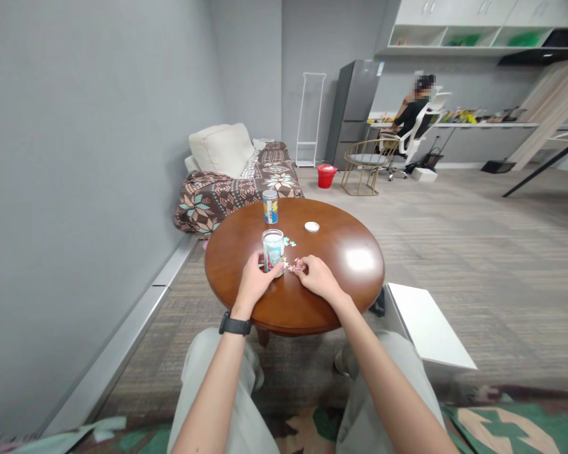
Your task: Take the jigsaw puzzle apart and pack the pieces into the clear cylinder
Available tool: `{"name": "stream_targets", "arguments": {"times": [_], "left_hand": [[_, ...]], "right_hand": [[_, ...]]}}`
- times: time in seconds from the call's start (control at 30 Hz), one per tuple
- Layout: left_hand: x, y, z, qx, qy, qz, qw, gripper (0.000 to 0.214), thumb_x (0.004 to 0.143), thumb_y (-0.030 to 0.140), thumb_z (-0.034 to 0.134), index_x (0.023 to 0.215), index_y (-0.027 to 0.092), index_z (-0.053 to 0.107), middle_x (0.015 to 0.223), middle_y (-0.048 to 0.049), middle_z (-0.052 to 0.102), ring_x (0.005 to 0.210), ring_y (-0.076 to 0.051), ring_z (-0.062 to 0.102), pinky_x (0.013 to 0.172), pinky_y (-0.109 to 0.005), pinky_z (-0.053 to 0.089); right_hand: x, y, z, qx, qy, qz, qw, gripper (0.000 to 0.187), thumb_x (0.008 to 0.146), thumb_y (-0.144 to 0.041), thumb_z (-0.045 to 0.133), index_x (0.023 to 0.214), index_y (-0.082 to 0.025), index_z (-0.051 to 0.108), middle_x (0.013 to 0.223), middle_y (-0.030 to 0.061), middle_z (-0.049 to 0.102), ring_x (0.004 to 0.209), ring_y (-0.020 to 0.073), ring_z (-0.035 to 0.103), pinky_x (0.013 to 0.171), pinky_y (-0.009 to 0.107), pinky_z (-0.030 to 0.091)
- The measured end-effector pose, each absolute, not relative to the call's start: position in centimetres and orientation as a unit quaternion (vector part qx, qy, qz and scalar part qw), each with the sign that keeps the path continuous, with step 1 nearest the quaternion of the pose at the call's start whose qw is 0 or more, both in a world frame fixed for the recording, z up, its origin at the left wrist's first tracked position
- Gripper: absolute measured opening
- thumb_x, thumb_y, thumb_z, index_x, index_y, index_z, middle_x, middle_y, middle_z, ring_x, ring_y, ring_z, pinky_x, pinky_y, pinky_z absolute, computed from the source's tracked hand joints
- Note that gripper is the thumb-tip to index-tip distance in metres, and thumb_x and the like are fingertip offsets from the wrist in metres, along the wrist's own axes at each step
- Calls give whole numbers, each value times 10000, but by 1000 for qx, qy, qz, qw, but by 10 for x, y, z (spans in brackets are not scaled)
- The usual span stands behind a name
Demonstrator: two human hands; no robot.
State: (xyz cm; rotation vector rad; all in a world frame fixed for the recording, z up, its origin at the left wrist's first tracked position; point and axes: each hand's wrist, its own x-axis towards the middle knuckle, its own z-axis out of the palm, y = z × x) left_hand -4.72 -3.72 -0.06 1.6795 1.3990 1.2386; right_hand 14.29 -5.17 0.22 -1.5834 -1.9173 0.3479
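My left hand (258,277) is wrapped round the lower part of a clear jar (273,243) with a printed label, which stands upright and uncapped on the round wooden table (236,290). Small jigsaw puzzle pieces (289,242) lie just right of the jar. My right hand (315,275) is beside them, thumb and fingertips pinched together on a small pinkish puzzle piece (298,268) at the tabletop. Further back on the table are a second can (270,208) with a blue and yellow label and a round white lid (312,226).
A patterned, blanket-covered couch (236,192) stands behind the table at left. A white box (428,321) is on the floor at right. Farther off are a red bucket (326,176), a gold-framed chair (366,164), a fridge (357,101) and a seated person (411,113).
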Motion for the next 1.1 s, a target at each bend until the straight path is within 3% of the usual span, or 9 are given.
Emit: {"name": "stream_targets", "arguments": {"times": [0.1, 0.27, 0.37, 0.57, 0.8, 0.87, 1.0, 1.1], "left_hand": [[-46, -39, -2, 626, 550, 474, 285, 457, 722, 412, 759, 1068, 179, 573, 1074, -103, 680, 979, -233, 659, 903, -384, 512], [-43, -42, 2, 600, 575, 514, 212, 703, 631, 363, 832, 1217, 184, 487, 1212, -123, 569, 1111, -256, 600, 966, -396, 492], [-42, -45, 5, 603, 575, 524, 175, 659, 654, 364, 820, 1202, 207, 490, 1189, -103, 564, 1135, -256, 582, 989, -397, 478], [-43, -44, 4, 606, 567, 489, 270, 571, 704, 317, 783, 1184, 212, 492, 1175, -103, 649, 1051, -235, 648, 962, -391, 503], [-45, -41, 4, 586, 580, 495, 275, 465, 711, 327, 773, 1094, 209, 537, 1064, -76, 698, 933, -214, 679, 874, -359, 534], [-45, -41, 5, 585, 584, 492, 274, 469, 712, 332, 772, 1095, 207, 533, 1066, -78, 697, 943, -216, 678, 879, -360, 532], [-44, -41, 5, 592, 578, 495, 266, 454, 710, 305, 765, 1088, 208, 531, 1070, -74, 691, 951, -212, 672, 886, -358, 529], [-44, -41, 5, 594, 574, 497, 265, 454, 705, 292, 767, 1085, 210, 534, 1057, -69, 690, 941, -210, 670, 878, -355, 531]], "right_hand": [[144, -54, -6, -583, -726, 134, 341, 74, 852, -220, 611, 782, -196, 613, 811, 43, 662, 807, 187, 602, 785, 304, 467], [147, -58, -12, -558, -732, 149, 361, 100, 888, -217, 553, 820, -206, 626, 822, 41, 646, 806, 193, 587, 783, 321, 463], [148, -59, -11, -543, -748, 149, 352, 168, 913, -215, 506, 866, -222, 668, 879, 54, 645, 848, 204, 590, 807, 341, 464], [149, -63, -6, -529, -730, 190, 389, 103, 896, -235, 554, 859, -233, 650, 821, 33, 631, 799, 199, 598, 788, 349, 498], [140, -60, -2, -483, -775, 181, 365, 86, 879, -236, 601, 810, -225, 652, 1241, 89, 634, 1161, 253, 570, 1025, 462, 444], [137, -56, -2, -481, -786, 176, 346, 78, 870, -214, 606, 914, -223, 670, 1315, 91, 611, 1197, 259, 554, 1034, 476, 442], [134, -46, -1, -469, -806, 167, 319, 469, 833, -173, 635, 1294, -248, 582, 1445, 94, 534, 1258, 267, 524, 1038, 482, 446], [134, -42, 0, -466, -813, 165, 308, 463, 853, -167, 614, 1308, -252, 596, 1329, 89, 635, 1174, 265, 569, 1009, 470, 465]]}}
